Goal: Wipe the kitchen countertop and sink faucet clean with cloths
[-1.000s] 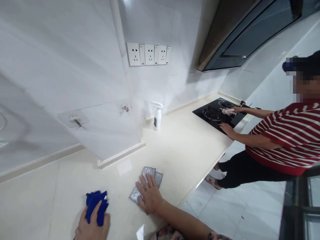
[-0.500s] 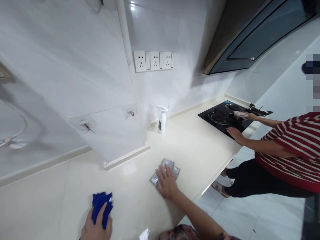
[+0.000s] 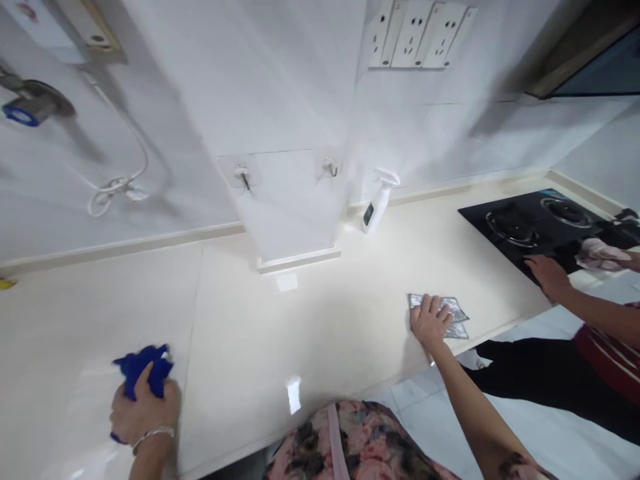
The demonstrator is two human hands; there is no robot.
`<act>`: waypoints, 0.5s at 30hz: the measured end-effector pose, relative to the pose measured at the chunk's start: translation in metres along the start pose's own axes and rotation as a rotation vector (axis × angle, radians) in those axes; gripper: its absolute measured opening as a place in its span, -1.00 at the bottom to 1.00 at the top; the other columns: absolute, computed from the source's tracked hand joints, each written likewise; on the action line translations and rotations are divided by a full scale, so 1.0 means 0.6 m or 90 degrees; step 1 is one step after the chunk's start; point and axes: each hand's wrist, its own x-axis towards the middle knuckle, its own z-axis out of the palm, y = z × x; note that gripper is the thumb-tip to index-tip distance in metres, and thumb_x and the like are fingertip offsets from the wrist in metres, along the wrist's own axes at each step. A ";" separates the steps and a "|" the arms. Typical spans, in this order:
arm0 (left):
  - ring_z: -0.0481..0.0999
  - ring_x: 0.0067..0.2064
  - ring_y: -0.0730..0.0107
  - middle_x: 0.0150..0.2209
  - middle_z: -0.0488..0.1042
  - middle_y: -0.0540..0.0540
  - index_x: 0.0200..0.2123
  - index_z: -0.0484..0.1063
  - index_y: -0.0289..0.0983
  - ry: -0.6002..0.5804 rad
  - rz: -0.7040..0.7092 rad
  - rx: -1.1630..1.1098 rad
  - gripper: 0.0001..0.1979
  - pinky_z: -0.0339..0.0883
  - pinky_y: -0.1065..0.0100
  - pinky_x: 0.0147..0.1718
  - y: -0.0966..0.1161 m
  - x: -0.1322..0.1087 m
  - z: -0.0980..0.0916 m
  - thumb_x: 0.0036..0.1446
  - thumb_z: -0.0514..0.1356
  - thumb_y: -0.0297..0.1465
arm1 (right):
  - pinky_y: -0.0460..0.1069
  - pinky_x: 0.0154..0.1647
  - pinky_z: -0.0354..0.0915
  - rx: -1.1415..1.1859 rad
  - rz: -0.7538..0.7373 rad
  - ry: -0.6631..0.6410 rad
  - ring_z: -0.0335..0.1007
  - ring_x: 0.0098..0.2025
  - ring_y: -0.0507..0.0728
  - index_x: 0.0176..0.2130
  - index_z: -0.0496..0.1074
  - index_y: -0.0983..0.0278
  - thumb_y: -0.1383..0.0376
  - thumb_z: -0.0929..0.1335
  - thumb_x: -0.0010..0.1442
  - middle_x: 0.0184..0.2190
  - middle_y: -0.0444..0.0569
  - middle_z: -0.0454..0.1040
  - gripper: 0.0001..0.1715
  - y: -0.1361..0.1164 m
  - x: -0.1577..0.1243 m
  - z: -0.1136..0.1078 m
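My left hand is closed on a crumpled blue cloth, pressing it to the pale countertop at the left. Part of the cloth is hidden under the palm. On the right, my right hand presses down on a folded silver-grey cleaning cloth near the counter's front edge. Its fingers bend over the cloth, whose left part they cover. A white spray bottle stands by the wall behind that hand, out of its touch.
A black gas hob is set in the counter at the right. There a co-worker's hand rests while the other holds a pale cloth. A wall column with hooks juts over the counter. Sockets are above.
My view has swung left. Across the counter, my right hand and the grey cloth have slid right, while my left hand has moved left with the blue cloth.
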 end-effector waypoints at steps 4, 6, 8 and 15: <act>0.41 0.20 -0.37 0.38 0.23 -0.29 0.28 0.41 -0.17 -0.037 0.003 -0.052 -0.40 0.32 -0.24 0.12 0.016 -0.018 -0.014 0.22 0.18 -0.10 | 0.49 0.45 -0.18 0.026 -0.176 -0.118 -0.18 0.53 0.55 0.46 0.13 0.40 0.19 0.09 0.38 0.51 0.27 0.03 -0.24 -0.213 -0.022 -0.011; 0.41 0.21 -0.38 0.37 0.25 -0.31 0.28 0.41 -0.18 -0.010 0.014 -0.061 -0.41 0.32 -0.24 0.14 0.019 -0.026 -0.019 0.22 0.17 -0.13 | 0.47 0.47 -0.22 0.073 -0.320 -0.163 -0.22 0.54 0.51 0.47 0.10 0.33 0.17 0.12 0.39 0.52 0.21 -0.01 -0.24 -0.324 -0.062 -0.023; 0.40 0.23 -0.37 0.36 0.25 -0.36 0.30 0.39 -0.19 0.017 0.052 -0.069 -0.40 0.33 -0.25 0.15 0.017 -0.031 -0.022 0.24 0.16 -0.14 | 0.43 0.49 -0.21 0.150 -0.474 -0.206 -0.23 0.55 0.46 0.48 0.09 0.27 0.13 0.14 0.40 0.54 0.13 -0.02 -0.25 -0.418 -0.126 -0.038; 0.38 0.26 -0.42 0.37 0.23 -0.29 0.30 0.38 -0.17 0.007 0.057 -0.079 -0.40 0.30 -0.28 0.14 0.003 -0.028 -0.007 0.25 0.16 -0.09 | 0.23 0.41 0.08 0.345 -0.836 -0.360 0.00 0.47 0.26 0.40 0.22 0.03 0.04 0.14 0.48 0.50 -0.21 0.11 -0.40 -0.485 -0.373 -0.096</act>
